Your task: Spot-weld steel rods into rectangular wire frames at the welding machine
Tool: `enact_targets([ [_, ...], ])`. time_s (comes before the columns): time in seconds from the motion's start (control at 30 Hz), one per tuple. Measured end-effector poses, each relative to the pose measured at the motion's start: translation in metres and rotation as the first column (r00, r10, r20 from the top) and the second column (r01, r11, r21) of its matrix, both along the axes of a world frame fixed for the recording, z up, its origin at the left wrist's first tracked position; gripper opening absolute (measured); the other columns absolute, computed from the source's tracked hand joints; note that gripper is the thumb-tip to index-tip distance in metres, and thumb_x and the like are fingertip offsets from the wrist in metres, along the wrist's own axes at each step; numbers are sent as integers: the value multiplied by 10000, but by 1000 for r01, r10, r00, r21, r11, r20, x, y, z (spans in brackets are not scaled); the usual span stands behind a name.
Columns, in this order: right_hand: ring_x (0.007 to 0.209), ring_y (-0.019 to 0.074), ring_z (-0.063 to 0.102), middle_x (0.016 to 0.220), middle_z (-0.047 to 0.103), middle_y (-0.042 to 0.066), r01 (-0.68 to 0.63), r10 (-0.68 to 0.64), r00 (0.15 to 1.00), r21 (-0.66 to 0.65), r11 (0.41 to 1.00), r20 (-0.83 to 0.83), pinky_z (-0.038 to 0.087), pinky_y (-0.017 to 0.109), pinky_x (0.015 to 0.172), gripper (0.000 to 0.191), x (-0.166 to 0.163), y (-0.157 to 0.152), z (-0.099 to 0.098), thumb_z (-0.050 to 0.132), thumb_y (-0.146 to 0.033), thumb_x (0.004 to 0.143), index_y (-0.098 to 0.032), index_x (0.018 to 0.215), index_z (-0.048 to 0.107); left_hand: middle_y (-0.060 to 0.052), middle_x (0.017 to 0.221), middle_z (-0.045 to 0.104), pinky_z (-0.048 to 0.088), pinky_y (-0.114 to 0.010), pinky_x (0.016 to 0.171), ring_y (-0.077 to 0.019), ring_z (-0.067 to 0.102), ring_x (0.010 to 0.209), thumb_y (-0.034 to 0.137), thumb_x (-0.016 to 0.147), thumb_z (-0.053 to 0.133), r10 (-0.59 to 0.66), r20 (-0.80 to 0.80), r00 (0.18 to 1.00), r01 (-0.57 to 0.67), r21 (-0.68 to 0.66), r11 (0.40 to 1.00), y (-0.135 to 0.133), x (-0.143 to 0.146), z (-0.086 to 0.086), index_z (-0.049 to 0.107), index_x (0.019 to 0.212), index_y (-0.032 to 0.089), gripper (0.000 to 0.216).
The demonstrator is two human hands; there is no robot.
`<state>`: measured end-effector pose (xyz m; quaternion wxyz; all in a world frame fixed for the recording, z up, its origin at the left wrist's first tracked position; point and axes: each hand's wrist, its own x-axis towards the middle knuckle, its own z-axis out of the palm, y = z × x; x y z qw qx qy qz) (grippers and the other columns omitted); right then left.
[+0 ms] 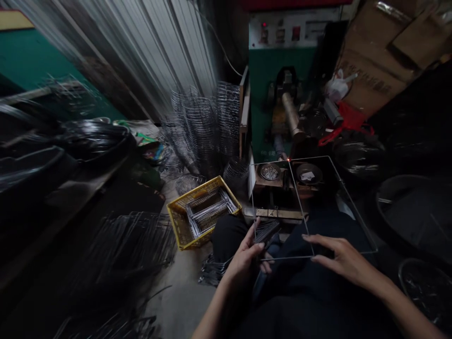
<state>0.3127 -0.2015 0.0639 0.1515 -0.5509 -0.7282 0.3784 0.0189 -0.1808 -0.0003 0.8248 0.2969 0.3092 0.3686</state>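
Observation:
A thin rectangular wire frame (pixel 298 207) reaches from my lap up to a green welding machine (pixel 278 84), where a small red glow shows at its far edge. My left hand (pixel 247 259) pinches the frame's near left corner and also grips a bundle of short wire pieces. My right hand (pixel 339 256) holds the near edge of the frame between thumb and fingers. Two small bowls (pixel 270 172) with small metal parts sit on the machine's ledge under the frame.
A yellow plastic crate (pixel 183 221) with bent wire pieces stands on the floor at my left. Stacks of finished wire racks (pixel 208 122) lean against the corrugated wall. Black basins (pixel 409 212) sit to the right, and loose wire piles (pixel 116 254) lie lower left.

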Motion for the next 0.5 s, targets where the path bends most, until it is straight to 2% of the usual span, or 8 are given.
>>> enact_targets([
  [0.17,1221,266,552,1325,598,37,-21,21,1000,20,1000,12,455,406,1032,444,2,-1,-8,619,-378,870,-303,1306,588,-85,711,751,478,-205,427,-187,681,489,228,917,493,-10,12,1000,10,13,1000,-1,-3,-4,-63,1521,293,824],
  [0.33,1203,215,570,1344,585,-2,-39,39,999,45,998,9,484,323,994,443,7,-1,-12,598,-380,893,-339,1331,549,-90,730,753,487,-208,434,-185,683,497,222,917,509,-14,3,1000,13,18,1000,2,-4,7,-58,1522,292,832],
  [0.4,1182,210,586,1338,590,-6,-40,39,999,86,996,15,492,308,976,452,9,11,-10,589,-378,898,-343,1345,532,-94,731,754,489,-205,432,-188,686,503,216,906,530,-6,0,1000,6,29,1000,16,-2,12,-52,1524,277,852],
  [0.5,1152,223,606,1314,610,5,-34,28,999,202,979,30,493,324,964,536,14,52,-8,612,-378,873,-335,1390,477,-101,738,756,495,-208,441,-199,696,528,216,890,557,-14,13,1000,13,80,997,59,4,17,-40,1526,270,874],
])
